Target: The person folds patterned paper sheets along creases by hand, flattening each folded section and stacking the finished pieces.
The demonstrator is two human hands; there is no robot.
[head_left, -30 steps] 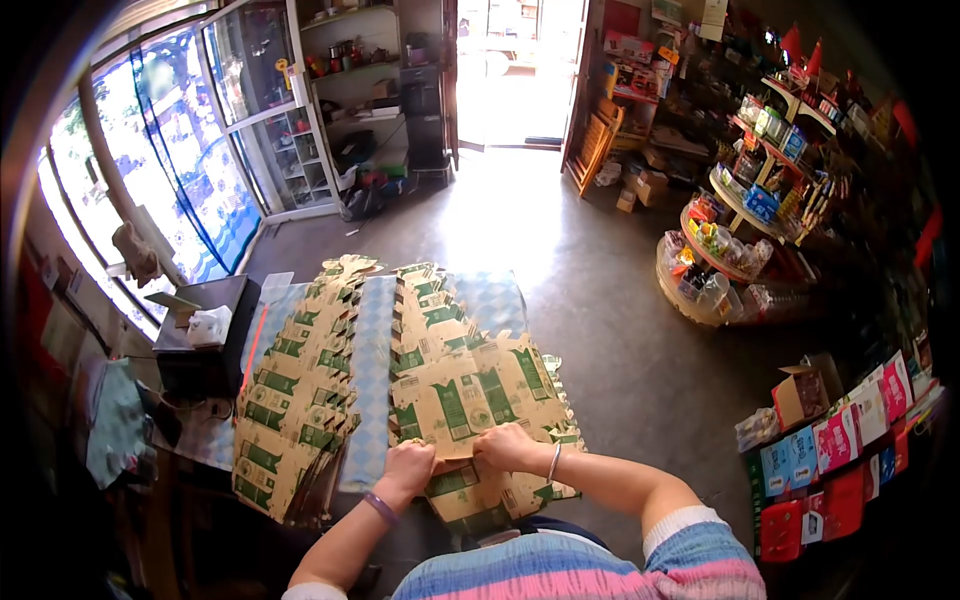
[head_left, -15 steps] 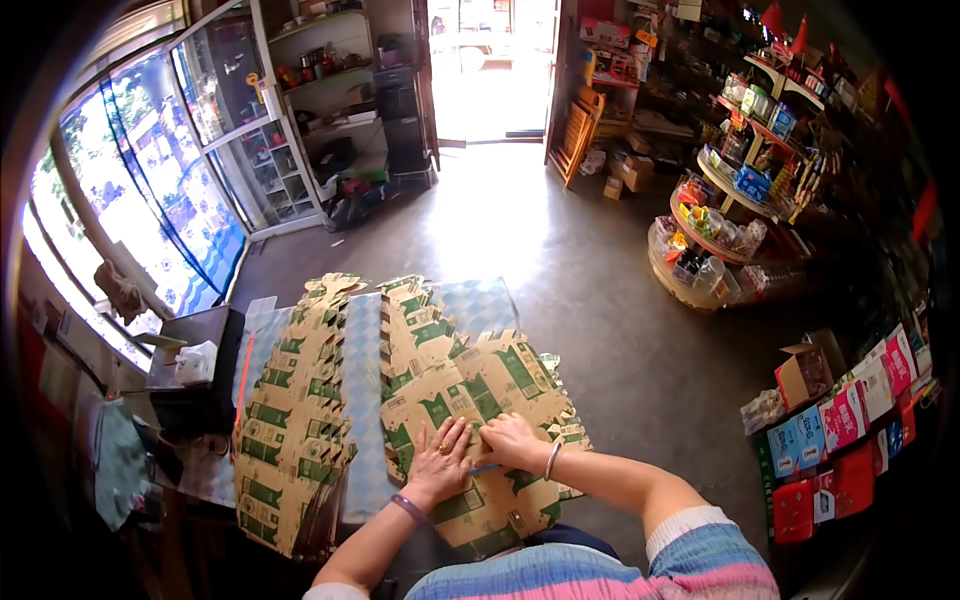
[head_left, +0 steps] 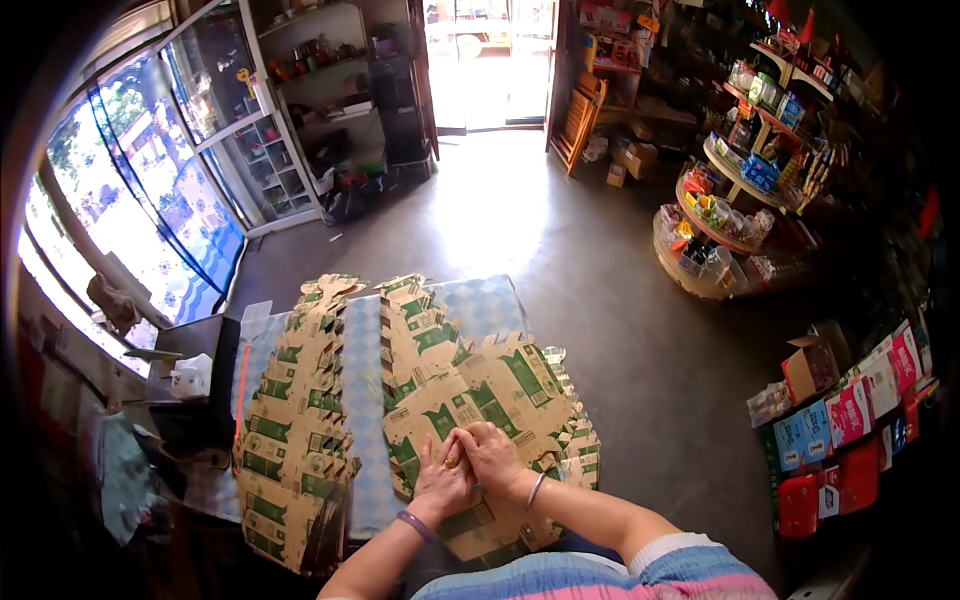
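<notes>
A flattened printed cardboard carton (head_left: 510,385), brown with green patches, lies on top of an overlapping row of similar cardboard pieces in front of me. My left hand (head_left: 445,482) rests on the carton, fingers stretched forward and partly covered by the other hand. Right against it, my right hand (head_left: 490,458) has its fingers bent and closed over the cardboard. A small blue sliver shows beneath the right hand; what it belongs to is hidden. To the left lies a second long row of overlapping cardboard pieces (head_left: 295,430).
Both rows lie on a table with a blue checked cover (head_left: 365,400). A black box (head_left: 215,350) with a white packet stands left. At right are a tiered goods rack (head_left: 715,215) and colourful packs (head_left: 850,410). A bright doorway (head_left: 490,70) lies ahead.
My right hand has moved left and down, closing up against my left hand and covering part of its fingers. The blue item now shows less. The view has shifted slightly.
</notes>
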